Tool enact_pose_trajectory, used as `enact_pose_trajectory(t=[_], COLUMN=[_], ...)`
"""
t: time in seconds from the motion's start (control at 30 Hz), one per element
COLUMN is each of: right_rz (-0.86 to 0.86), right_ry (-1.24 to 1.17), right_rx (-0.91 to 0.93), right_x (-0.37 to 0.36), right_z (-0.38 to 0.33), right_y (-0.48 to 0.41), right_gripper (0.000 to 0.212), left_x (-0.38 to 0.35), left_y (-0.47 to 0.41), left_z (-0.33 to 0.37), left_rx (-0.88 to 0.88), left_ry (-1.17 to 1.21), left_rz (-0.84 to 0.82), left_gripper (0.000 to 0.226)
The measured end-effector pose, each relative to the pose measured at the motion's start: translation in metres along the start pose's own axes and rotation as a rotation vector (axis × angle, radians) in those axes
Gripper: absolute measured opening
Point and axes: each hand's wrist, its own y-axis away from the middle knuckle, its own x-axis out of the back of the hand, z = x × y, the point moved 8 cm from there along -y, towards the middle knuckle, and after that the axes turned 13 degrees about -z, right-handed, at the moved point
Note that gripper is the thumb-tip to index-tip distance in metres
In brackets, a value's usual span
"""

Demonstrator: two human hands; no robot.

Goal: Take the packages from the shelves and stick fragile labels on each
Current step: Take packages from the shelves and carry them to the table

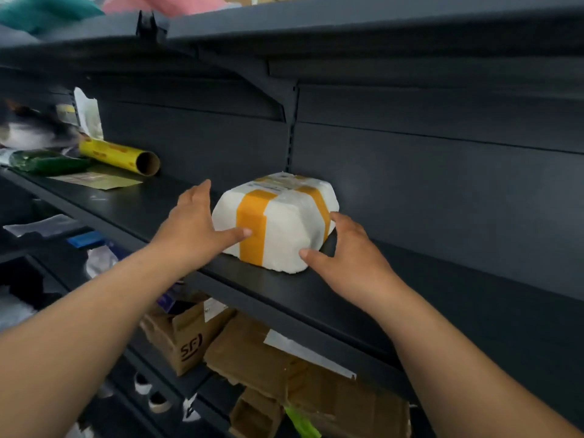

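A white foam package (284,229) with rounded corners, strapped by two orange tape bands (251,229), sits flat near the front edge of a dark grey metal shelf (142,210).

Of the person only two arms show, both bare along all that is in view. The left forearm (94,327) looks broad and rounded at the near edge and tapers to a narrower wrist farther in. The right forearm (458,358) has the same shape, thick near the camera and slim at the wrist. Both are smooth and even, more brightly lit along the upper side. The left hand (192,226) is bare too, its back smooth, and the left thumb (238,233) ends in a blunt, rounded tip. The right hand (344,251) is likewise bare, with low knuckle ridges across its back. The right thumb (311,254) is short and rounded, its nail too blurred to make out.
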Motion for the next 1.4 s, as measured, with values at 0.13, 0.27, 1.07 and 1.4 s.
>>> enact_pose_trajectory(t=[0.13, 0.27, 1.07, 1.4], right_rz=[0.026, 0.040, 0.352, 0.520], right_ry=[-0.162, -0.381, -0.483, -0.251], right_rx=[-0.118, -0.200, -0.254, -0.380], right_x=[-0.014, -0.033, 0.040, 0.115], right_z=[0.002, 0.006, 0.069, 0.128], right_y=[-0.027, -0.043, 0.118, 0.324], right_gripper=[0.101, 0.108, 0.081, 0.081], left_x=[-0.004, -0.017, -0.077, -0.152], left_y=[-0.043, -0.078, 0.015, 0.169], left_z=[-0.016, -0.029, 0.126, 0.265], left_rx=[-0.059, -0.105, -0.490, -0.669], left_ry=[0.138, 0.287, 0.560, 0.725], left_rz=[-0.225, -0.432, -0.601, -0.670], left_gripper=[0.123, 0.126, 0.111, 0.087])
